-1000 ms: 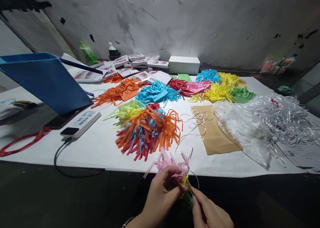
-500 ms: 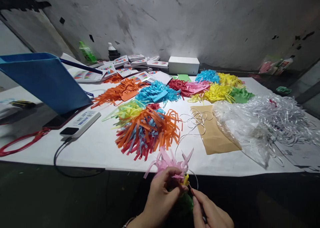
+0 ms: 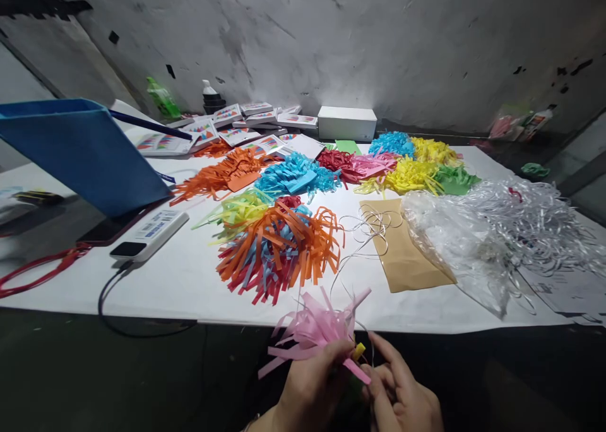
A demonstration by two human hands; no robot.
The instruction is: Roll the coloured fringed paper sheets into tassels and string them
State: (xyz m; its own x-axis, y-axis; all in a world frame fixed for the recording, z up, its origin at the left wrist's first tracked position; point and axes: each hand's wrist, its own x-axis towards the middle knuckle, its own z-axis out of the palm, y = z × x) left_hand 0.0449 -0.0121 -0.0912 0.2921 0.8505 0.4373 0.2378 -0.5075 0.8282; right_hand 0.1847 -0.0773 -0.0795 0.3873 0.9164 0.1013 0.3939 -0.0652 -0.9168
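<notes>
At the table's front edge, a pink paper tassel (image 3: 315, 324) fans out above my left hand (image 3: 307, 384), whose fingers are closed round its gathered end. A small yellow piece (image 3: 358, 350) sticks out beside the pink strips. To its right is my right hand (image 3: 400, 388), thumb and fingers near the thin silvery string (image 3: 372, 350) and a pink strip; what lies between its fingertips is too small to make out. Just beyond, an orange, blue and red tassel bunch (image 3: 279, 249) lies on the white table (image 3: 189, 293).
Further back are an orange tassel pile (image 3: 218, 176), blue tassels (image 3: 298, 174) and yellow tassels (image 3: 411, 176). Right of centre lie a brown envelope (image 3: 407, 249) and a plastic bag of string (image 3: 468, 242). At left stand a blue box (image 3: 89, 154) and a white device (image 3: 149, 235).
The pink tassel has spread and tipped leftward over my left hand, with a strip now pointing right. My right hand has shifted, its index finger raised; the reddish thin thing it held is no longer visible.
</notes>
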